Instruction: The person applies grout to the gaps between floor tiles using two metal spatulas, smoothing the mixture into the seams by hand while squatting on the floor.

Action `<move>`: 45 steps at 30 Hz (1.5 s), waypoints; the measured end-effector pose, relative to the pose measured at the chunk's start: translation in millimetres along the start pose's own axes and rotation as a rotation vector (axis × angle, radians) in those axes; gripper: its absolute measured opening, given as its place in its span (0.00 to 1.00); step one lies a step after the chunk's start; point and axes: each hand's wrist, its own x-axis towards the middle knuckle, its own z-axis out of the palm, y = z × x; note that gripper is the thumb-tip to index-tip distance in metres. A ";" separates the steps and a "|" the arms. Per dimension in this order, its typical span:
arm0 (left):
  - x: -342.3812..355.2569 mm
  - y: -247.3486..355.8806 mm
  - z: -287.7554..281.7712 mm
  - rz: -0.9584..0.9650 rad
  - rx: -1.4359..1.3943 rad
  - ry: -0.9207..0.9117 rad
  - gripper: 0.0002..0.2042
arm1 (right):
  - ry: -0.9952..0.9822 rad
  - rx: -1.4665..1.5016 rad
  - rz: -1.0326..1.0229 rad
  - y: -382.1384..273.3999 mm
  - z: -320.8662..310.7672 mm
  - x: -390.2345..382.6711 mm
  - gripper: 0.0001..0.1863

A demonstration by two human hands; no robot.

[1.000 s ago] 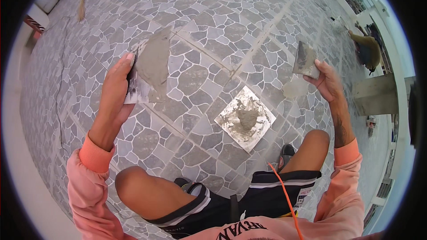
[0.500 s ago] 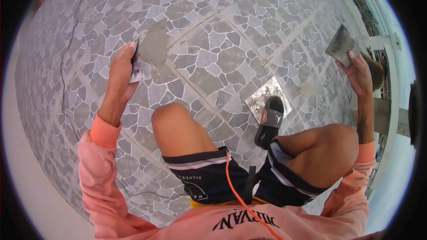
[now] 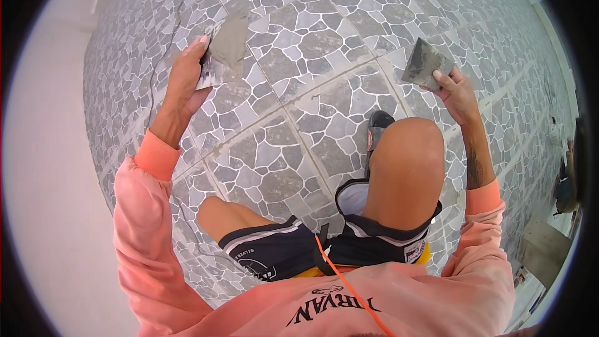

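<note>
My left hand [image 3: 187, 75] is closed on the edge of a thin flat plate [image 3: 208, 78] smeared with grout. A thick, smooth heap of wet grey grout [image 3: 229, 39] covers its far side. Well to the right, my right hand [image 3: 460, 95] grips a squarish, dark, grout-stained scraper [image 3: 427, 63], thumb on its face. Any handle on either tool is hidden by my fingers. Both tools are held above the patterned floor tiles [image 3: 312, 43], apart from each other. Straight joints [image 3: 281, 105] between the tiles run diagonally, some with grey smears beside them.
My bent knees [image 3: 409, 156] and a dark sandal [image 3: 378, 126] are between my arms. A dark cable [image 3: 170, 43] lies along the floor at left, near a pale wall [image 3: 50, 137]. At the far right are a greyish block [image 3: 544, 246] and a dark object [image 3: 566, 193].
My view and body have shifted across the floor. My right hand with the scraper is nearer my left. The shiny square by my sandal is out of sight; both grips look the same.
</note>
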 end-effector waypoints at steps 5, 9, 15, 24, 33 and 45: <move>73.5 7.8 85.1 -0.025 0.041 0.031 0.13 | -0.158 -0.072 -0.034 -12.6 10.7 112.4 0.21; 158.6 -2.8 138.2 -0.052 0.042 -0.092 0.16 | -0.179 -0.264 -0.079 -28.0 -28.8 181.3 0.19; 247.9 -8.6 203.3 -0.169 0.135 -0.195 0.15 | -0.309 -0.803 -0.726 -86.8 -47.4 234.1 0.19; 321.7 -5.0 248.5 -0.192 0.268 -0.439 0.15 | -0.505 -1.211 -1.114 -125.7 -24.6 277.9 0.23; 372.2 -92.2 324.1 -0.244 0.189 -0.748 0.14 | -0.540 -1.516 -0.800 -110.5 -83.3 249.3 0.22; 386.2 -158.7 304.0 -0.343 0.229 -0.699 0.15 | 0.199 -0.204 0.198 24.0 -243.4 184.7 0.19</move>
